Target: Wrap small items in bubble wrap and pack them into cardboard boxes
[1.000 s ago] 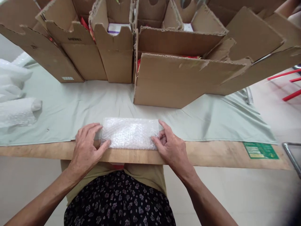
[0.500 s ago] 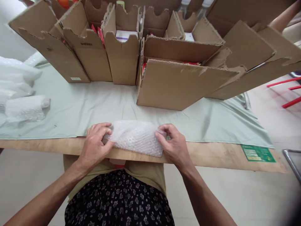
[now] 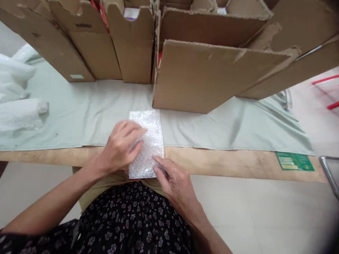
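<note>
A clear bubble wrap pouch (image 3: 148, 141) lies lengthwise away from me, its near end reaching past the table's front edge. My left hand (image 3: 120, 146) is over the pouch's left side, slightly blurred, with thumb and fingers apart; whether it touches the plastic I cannot tell. On the pouch's lower right edge, my right hand (image 3: 176, 181) grips with thumb and index finger, the other fingers curled beneath and partly hidden. Whether anything is inside the pouch does not show clearly.
Open cardboard boxes (image 3: 190, 77) stand in a row along the back. Rolled and loose bubble wrap (image 3: 21, 114) lies at the left on a pale green cloth (image 3: 79, 113). A green printed label (image 3: 295, 161) is stuck on the wooden table edge (image 3: 225, 162) at right.
The pouch has turned from lying crosswise to pointing away from me. My left hand has let go of its left end and moved over it. The view has tilted down.
</note>
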Tool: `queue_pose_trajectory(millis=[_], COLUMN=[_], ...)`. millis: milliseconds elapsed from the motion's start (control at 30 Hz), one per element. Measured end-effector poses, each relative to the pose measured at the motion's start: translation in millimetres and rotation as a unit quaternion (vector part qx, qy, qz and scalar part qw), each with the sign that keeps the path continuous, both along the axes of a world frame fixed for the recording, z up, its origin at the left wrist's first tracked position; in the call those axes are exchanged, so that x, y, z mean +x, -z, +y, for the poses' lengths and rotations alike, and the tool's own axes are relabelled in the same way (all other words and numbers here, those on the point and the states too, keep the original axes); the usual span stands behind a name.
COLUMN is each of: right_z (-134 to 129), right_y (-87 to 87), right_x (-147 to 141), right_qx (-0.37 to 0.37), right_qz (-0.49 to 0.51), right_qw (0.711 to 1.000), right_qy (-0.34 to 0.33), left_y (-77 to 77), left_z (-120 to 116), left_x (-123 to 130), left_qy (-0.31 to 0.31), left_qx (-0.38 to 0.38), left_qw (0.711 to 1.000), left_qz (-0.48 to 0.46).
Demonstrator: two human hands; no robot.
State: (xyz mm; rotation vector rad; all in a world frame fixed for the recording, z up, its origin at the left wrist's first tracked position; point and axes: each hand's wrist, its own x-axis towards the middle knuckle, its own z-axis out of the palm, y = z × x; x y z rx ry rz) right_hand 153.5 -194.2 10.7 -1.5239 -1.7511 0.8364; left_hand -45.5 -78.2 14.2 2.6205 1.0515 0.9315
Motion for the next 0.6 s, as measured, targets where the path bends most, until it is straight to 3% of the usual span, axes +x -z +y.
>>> queue_pose_trajectory(millis=[67,133,233,333,400,467,533,600], right_z=[4,9,13,12,8,6,9,16], right_y=[-5.1,-8.3,-8.8,-8.4,-9.5,-11.3,-11.9,-9.4], right_x=[4,9,17,28,37,44,44,37], right_qx=[-0.035,-0.082,-0.150,-0.173,-0.138,-0.054,0.028,0.057], right_qz=[0.039,0.094,0.168,0.208,0.202,0.147,0.069,0.028], right_qw=[0.999,0.992,0.974,0.963,0.970,0.988,0.997,0.998], right_qy=[-0.011,-0.005,0.025,0.016,-0.008,-0.006,0.009,0.001], left_y=[-2.7,-4.9,-0.1,7.9,9.1,6.7,2.6,-0.9], left_z=[-31,-53,-67,-67,-64,-59,-55,-51], left_x=[-9,-19,-24,-19,-16,-14,-13,-11], left_qy=[0.069,0.101,0.097,0.055,0.014,-0.021,-0.038,-0.047], left_qx=[-0.049,-0.093,-0.082,-0.063,-0.087,-0.125,-0.159,-0.181], left_qw=[0.996,0.990,0.991,0.996,0.995,0.988,0.981,0.978], left_qz=[-0.025,-0.009,0.044,0.014,-0.047,-0.090,-0.102,-0.097])
